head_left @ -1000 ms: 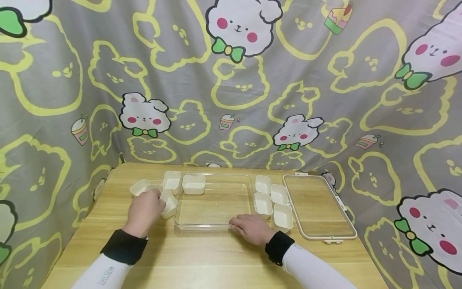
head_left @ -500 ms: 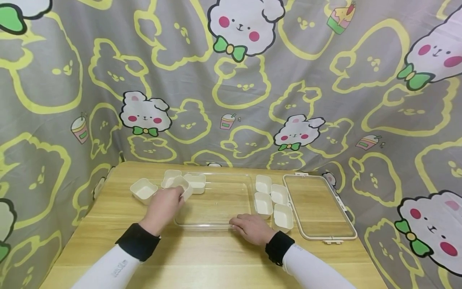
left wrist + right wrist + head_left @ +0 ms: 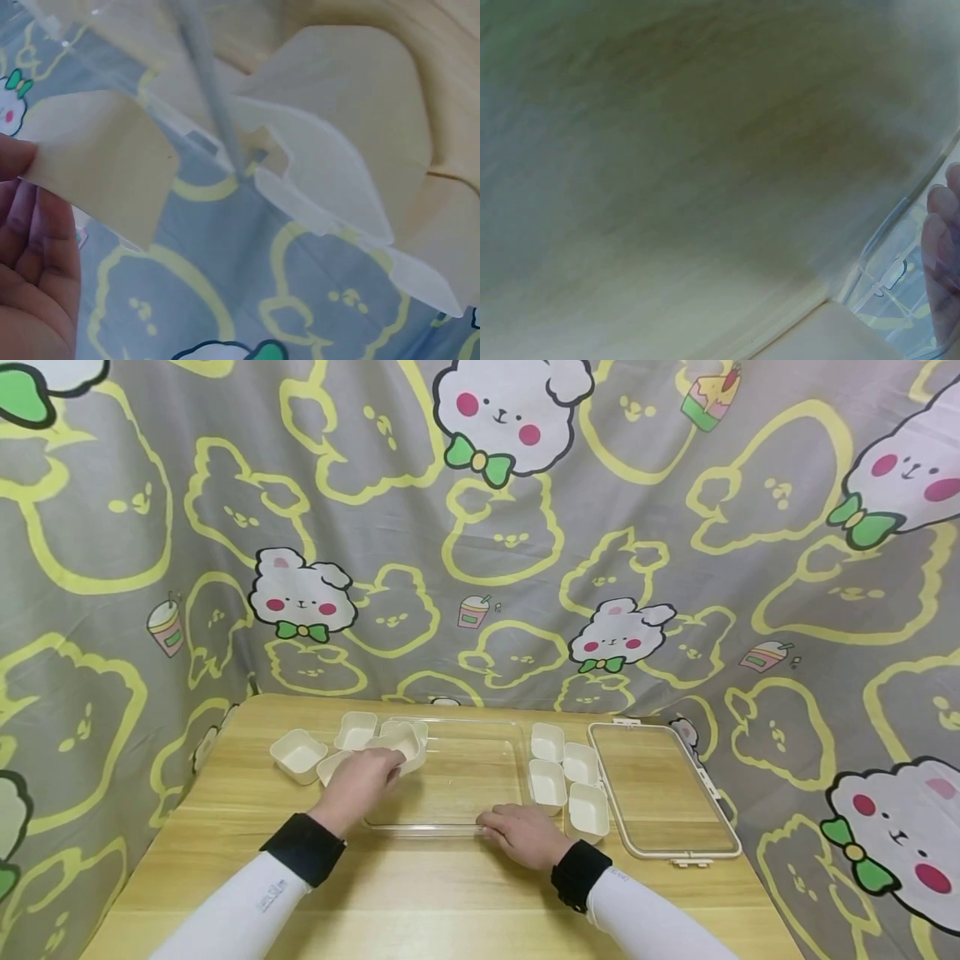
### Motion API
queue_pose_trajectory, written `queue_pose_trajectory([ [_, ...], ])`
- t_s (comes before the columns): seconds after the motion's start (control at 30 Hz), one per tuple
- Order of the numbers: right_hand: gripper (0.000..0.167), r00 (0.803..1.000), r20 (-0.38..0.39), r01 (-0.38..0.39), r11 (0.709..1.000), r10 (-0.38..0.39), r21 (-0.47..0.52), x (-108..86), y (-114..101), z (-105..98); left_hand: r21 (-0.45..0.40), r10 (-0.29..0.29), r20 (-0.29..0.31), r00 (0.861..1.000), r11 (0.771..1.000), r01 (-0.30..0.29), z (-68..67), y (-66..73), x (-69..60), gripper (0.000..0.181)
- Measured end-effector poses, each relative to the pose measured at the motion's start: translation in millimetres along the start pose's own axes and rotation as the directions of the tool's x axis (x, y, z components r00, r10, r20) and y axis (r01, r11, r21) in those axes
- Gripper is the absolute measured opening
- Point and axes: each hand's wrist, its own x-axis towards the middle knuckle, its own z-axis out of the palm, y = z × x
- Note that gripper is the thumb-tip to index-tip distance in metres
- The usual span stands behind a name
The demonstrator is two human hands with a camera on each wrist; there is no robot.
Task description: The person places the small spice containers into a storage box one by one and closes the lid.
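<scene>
My left hand (image 3: pixel 360 785) pinches a small cream cup (image 3: pixel 407 745) by its wall, above the left part of a clear plastic box (image 3: pixel 465 785). In the left wrist view, thumb and fingers hold this cup (image 3: pixel 105 165) at its edge. Behind it, another cream cup (image 3: pixel 423 728) at the back left of the box is partly hidden. At the box's front rim, my right hand (image 3: pixel 525 835) grips the edge with its fingertips. Through the clear plastic in the right wrist view, the fingers (image 3: pixel 941 247) show at the far right.
Left of the box stand cream cups (image 3: pixel 298 753), one partly covered by the left hand. Several more cups (image 3: pixel 547 787) stand to its right. A clear lid (image 3: pixel 667 789) with a white frame lies farther right. A patterned curtain (image 3: pixel 510 635) surrounds the wooden table (image 3: pixel 435 893).
The left hand has lifted a cream cup from the group on the left and carried it rightward over the box. The right hand has stayed at the front rim.
</scene>
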Motion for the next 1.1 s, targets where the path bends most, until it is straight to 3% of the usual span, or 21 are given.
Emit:
queue_pose_trajectory([
  [0.3,0.018,1.000,-0.015,0.004,1.000,-0.004,0.000,-0.5,1,1,0.009,0.108,0.089,0.990,0.994,-0.109,18.9,-8.0,-2.9,0.021],
  [0.47,0.017,1.000,-0.026,0.011,1.000,-0.011,-0.013,-0.4,2,4,0.023,0.107,0.131,0.986,0.994,-0.111,26.1,-10.4,-5.3,0.020],
  [0.8,0.017,1.000,-0.018,0.011,1.000,-0.011,-0.001,0.0,0,1,0.040,0.150,0.124,0.981,0.987,-0.156,35.4,-12.7,-9.3,0.024],
  [1.1,0.019,1.000,-0.010,0.004,1.000,-0.004,-0.010,0.2,0,1,0.043,0.119,0.196,0.973,0.991,-0.129,45.3,-16.7,-11.5,0.025],
])
